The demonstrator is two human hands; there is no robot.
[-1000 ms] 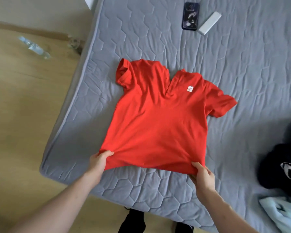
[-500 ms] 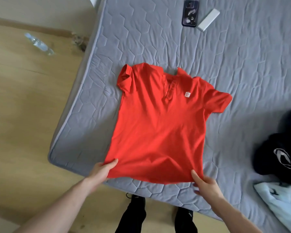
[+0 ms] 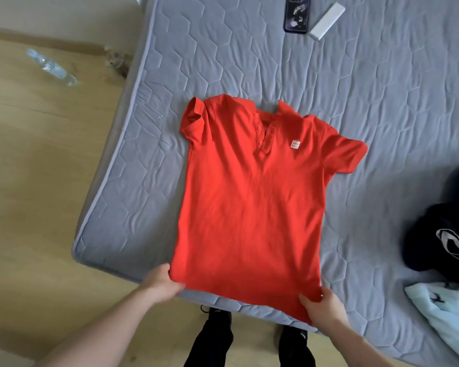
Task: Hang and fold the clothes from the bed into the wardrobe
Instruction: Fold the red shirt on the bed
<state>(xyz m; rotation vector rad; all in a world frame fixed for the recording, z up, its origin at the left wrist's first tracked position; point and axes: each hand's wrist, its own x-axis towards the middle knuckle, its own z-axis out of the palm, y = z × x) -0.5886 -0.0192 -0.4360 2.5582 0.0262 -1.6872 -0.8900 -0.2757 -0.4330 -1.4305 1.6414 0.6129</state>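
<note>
A red polo shirt [image 3: 252,197] lies face up and spread flat on the grey quilted mattress [image 3: 223,62], collar away from me and hem at the near edge. My left hand [image 3: 161,283] grips the hem's left corner. My right hand [image 3: 322,304] pinches the hem's right corner, thumb on top. The left sleeve is folded in on itself; the right sleeve lies spread out. No wardrobe is in view.
A black garment with a white logo [image 3: 445,234] and a pale blue garment [image 3: 445,311] lie at the right. A phone [image 3: 296,15] and a white box [image 3: 327,21] sit at the far edge. A plastic bottle [image 3: 52,67] lies on the wooden floor left.
Both hands pulled the hem toward me, and the shirt slid nearer the mattress edge and flattened out. The bunching at the hem is gone.
</note>
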